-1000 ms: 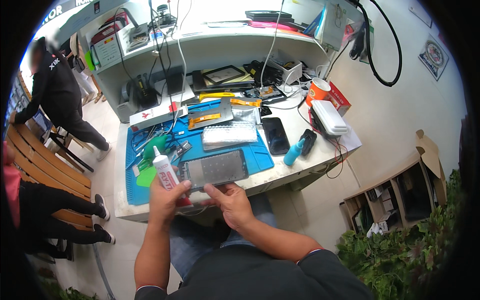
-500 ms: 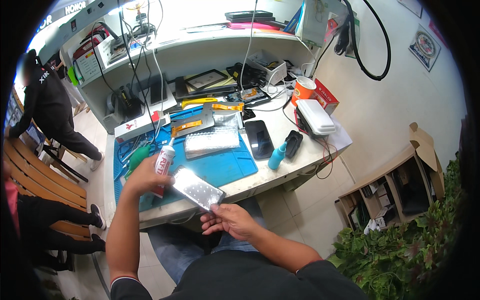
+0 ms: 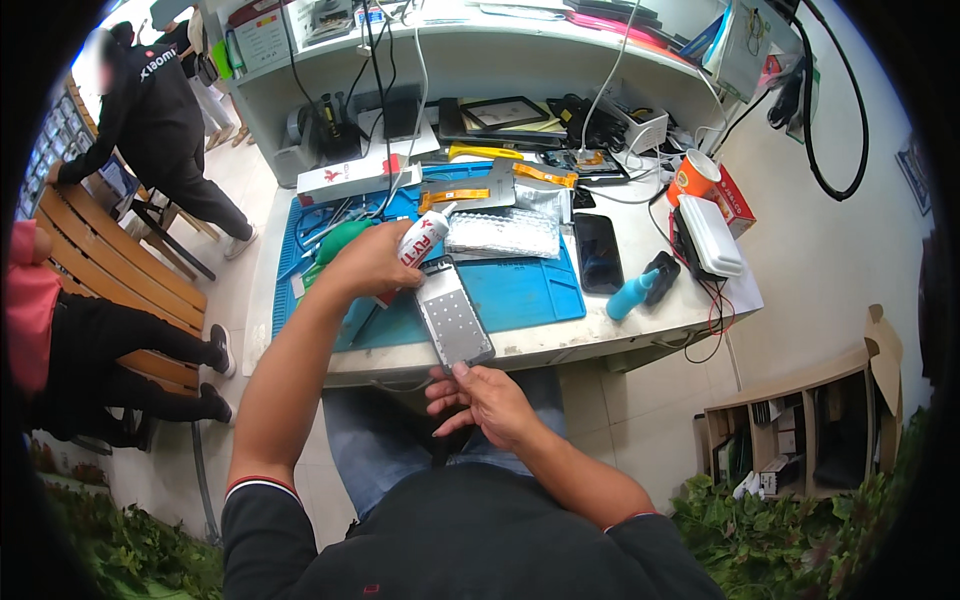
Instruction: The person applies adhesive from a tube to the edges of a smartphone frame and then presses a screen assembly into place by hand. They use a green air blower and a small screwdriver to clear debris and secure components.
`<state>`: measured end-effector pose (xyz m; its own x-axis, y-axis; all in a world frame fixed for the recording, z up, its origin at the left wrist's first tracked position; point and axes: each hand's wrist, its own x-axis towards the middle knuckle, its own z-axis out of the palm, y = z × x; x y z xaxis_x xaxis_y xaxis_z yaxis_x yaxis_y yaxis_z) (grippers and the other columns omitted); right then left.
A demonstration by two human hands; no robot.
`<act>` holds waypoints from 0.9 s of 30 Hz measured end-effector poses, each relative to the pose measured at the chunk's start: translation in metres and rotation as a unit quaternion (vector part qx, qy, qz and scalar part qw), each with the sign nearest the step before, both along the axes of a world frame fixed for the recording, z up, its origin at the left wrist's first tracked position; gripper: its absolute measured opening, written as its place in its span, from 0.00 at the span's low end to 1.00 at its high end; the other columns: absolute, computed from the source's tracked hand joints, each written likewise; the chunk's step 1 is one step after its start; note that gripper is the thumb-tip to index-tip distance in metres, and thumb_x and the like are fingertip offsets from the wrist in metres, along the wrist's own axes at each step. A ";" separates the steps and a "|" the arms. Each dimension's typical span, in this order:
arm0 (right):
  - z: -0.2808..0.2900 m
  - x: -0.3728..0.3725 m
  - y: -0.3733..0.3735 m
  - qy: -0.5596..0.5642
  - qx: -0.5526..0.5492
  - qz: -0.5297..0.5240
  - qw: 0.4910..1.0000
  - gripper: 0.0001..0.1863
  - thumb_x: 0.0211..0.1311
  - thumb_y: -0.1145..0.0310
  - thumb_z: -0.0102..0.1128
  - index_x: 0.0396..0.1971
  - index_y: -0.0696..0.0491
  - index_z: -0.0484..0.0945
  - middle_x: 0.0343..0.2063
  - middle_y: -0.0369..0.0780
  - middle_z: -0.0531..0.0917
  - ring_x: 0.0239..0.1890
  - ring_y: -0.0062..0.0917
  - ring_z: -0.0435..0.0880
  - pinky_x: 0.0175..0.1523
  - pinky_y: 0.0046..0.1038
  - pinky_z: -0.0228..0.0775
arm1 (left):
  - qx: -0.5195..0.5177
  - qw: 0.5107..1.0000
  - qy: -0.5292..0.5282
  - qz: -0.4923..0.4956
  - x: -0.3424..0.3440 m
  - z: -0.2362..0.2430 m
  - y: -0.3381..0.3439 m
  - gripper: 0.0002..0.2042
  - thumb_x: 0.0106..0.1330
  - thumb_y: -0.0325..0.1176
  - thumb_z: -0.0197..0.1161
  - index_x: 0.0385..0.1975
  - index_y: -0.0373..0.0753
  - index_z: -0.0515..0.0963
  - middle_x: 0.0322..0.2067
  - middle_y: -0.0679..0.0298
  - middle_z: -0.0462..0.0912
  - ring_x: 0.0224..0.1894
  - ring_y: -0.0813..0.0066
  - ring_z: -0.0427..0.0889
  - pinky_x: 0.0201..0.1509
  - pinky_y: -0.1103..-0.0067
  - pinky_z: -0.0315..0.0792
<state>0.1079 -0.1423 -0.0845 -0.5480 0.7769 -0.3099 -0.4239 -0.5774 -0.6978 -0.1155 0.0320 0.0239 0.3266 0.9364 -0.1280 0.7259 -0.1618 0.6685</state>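
My left hand (image 3: 365,265) is wrapped round a white and red glue tube (image 3: 424,236), its pale nozzle pointing up and to the right. Just below the tube, a phone frame (image 3: 455,318) with a silver, dotted metal plate and dark rim hangs over the front edge of the blue work mat (image 3: 535,297). The thumb and forefinger of my right hand (image 3: 484,402) pinch its lower end, the other fingers loosely curled. The frame's upper end lies by my left fingertips; whether they touch it, I cannot tell. Beyond the tube lies a bubble-wrapped packet (image 3: 503,234).
A black phone (image 3: 598,254), a light-blue bottle (image 3: 634,295) and a white case (image 3: 712,237) stand to the right. An orange cup (image 3: 692,177) is behind them. Left lie a green blower bulb (image 3: 342,240) and tools. Cables hang over the desk. Other people are at the left.
The phone frame has turned to a steeper angle, and the bright glare on its plate has gone. The tube leans further right. The whole view has shifted, moving the desk rightward in it.
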 end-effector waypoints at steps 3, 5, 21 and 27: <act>-0.002 -0.006 0.001 -0.021 0.006 -0.001 1.000 0.32 0.86 0.47 0.50 0.65 0.65 0.73 0.51 0.48 0.84 0.51 0.34 0.88 0.46 0.42 0.92 | -0.015 1.000 0.022 0.009 0.000 -0.001 -0.008 0.31 0.49 0.38 0.84 0.55 0.36 0.82 0.42 0.53 0.89 0.41 0.62 0.88 0.49 0.68 0.82; -0.003 -0.007 -0.001 -0.025 0.010 -0.004 1.000 0.33 0.86 0.46 0.50 0.65 0.65 0.74 0.52 0.48 0.84 0.51 0.34 0.88 0.46 0.41 0.92 | -0.008 1.000 -0.014 0.022 0.002 0.003 -0.016 0.30 0.51 0.39 0.85 0.54 0.36 0.81 0.40 0.54 0.89 0.38 0.64 0.88 0.47 0.69 0.82; 0.069 0.056 -0.031 -0.245 0.103 0.130 0.955 0.29 0.87 0.42 0.46 0.31 0.52 0.75 0.23 0.31 0.75 0.19 0.13 0.70 0.24 0.20 0.65 | 0.169 0.927 0.158 -0.296 0.000 0.029 -0.172 0.18 0.71 0.35 0.66 0.57 0.37 0.76 0.35 0.59 0.81 0.33 0.58 0.88 0.34 0.63 0.82; 0.067 0.053 -0.034 -0.274 0.181 0.110 0.938 0.22 0.85 0.51 0.55 0.36 0.55 0.78 0.26 0.34 0.77 0.23 0.17 0.75 0.27 0.25 0.70 | 0.092 0.939 0.163 -0.288 0.002 0.026 -0.185 0.21 0.72 0.37 0.66 0.62 0.40 0.75 0.41 0.57 0.85 0.36 0.54 0.89 0.37 0.62 0.83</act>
